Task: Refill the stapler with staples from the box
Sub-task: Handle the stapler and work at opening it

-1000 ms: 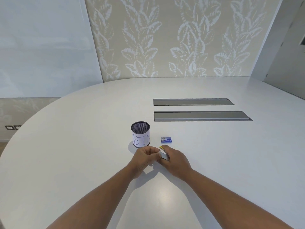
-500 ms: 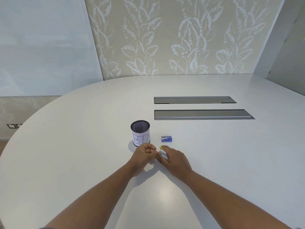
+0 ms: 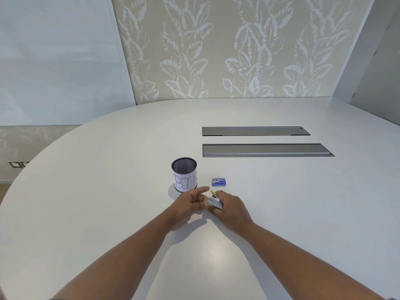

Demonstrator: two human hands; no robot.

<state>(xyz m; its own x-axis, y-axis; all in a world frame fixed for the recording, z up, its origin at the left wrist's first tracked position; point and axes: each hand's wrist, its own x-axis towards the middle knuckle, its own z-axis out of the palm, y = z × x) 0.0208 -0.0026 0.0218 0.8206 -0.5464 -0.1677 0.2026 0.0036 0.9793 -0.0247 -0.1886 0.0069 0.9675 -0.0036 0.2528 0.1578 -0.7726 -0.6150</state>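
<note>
A small grey stapler [image 3: 215, 204] with a yellow tip lies low over the white table [image 3: 108, 202], gripped by my right hand [image 3: 231, 207] from the right. My left hand [image 3: 190, 202] is just left of it, forefinger stretched out toward the yellow tip, the other fingers loosely curled and holding nothing I can see. The small blue staple box [image 3: 219, 182] lies shut on the table a short way beyond my hands. Most of the stapler is hidden by my right hand's fingers.
A black mesh cup [image 3: 184, 174] with a paper label reading BIN stands left of the box, just beyond my left hand. Two long grey cable hatches [image 3: 266, 150] are set in the table farther back. A patterned wall rises behind the table.
My left hand has come off the stapler's near end and opened, its forefinger now stretched out. My right hand still holds the stapler in the same spot.
</note>
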